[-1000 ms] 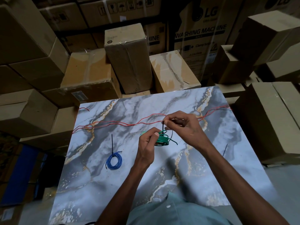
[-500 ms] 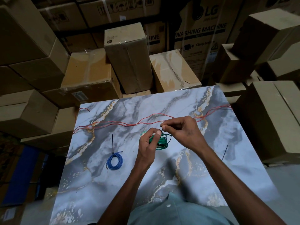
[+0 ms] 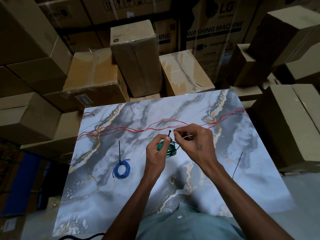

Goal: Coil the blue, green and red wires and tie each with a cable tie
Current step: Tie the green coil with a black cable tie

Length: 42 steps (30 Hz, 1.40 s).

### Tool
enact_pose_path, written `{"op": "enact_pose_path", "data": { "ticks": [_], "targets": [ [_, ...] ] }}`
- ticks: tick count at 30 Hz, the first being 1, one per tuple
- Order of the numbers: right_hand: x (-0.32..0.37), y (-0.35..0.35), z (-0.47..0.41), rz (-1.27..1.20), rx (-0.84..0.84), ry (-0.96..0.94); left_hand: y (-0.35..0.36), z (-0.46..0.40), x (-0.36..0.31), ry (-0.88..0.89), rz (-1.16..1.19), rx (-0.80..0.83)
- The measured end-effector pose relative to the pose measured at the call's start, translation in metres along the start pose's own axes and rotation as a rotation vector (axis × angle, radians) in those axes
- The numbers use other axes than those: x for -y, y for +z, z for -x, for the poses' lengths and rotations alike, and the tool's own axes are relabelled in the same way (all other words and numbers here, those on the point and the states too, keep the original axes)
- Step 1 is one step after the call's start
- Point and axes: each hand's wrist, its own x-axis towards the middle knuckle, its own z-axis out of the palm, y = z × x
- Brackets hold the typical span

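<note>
Three wires: one is tied, one is in hand, one is still loose on the marble-patterned table (image 3: pixel 173 196).
Green coil (image 3: pixel 168 149): it is held just above the middle of the table, pinched by the left hand (image 3: pixel 156 154), whose thumb is pressed over the bundle.
Cable tie (image 3: pixel 169 133): its head is stood up above the green coil, beside the left thumb; the strap appears looped round the coil, though most of it is hidden.
Right hand (image 3: pixel 194 141): fingertips are pressed together at the tie's head; what is pinched there appears to be the strap's tip, but this cannot be told for certain.
Blue coil (image 3: pixel 121 168): it is laid at the left of the table, already bound, with its tie's tail pointing away.
Red wire (image 3: pixel 129 130): it is stretched uncoiled across the far side, from edge to edge.
Spare tie (image 3: pixel 237 164): it is laid near the right edge.
Handling: the wire is judged light and springy, so the loops are likely to fan open if released; the bundle is best gripped where the strap crosses it.
Risk: the thin strap is judged slippery, so a firm pinch near its tip is needed.
</note>
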Motion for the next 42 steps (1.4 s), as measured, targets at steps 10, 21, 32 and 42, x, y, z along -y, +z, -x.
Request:
{"op": "enact_pose_path", "data": {
  "ticks": [10, 21, 32, 42],
  "targets": [
    [0.003, -0.002, -0.001, -0.028, 0.01, -0.007, 0.003, 0.004, -0.002, 0.046, -0.087, -0.083],
    [-0.002, -0.003, -0.002, -0.051, 0.036, 0.019, 0.003, 0.005, 0.0, 0.104, -0.177, -0.065],
    [-0.009, -0.014, -0.012, 0.022, 0.149, -0.082, -0.004, 0.001, -0.002, 0.21, -0.296, 0.01],
    [-0.013, -0.008, -0.006, 0.119, 0.106, -0.178, -0.003, -0.002, 0.007, 0.193, -0.322, 0.019]
  ]
}}
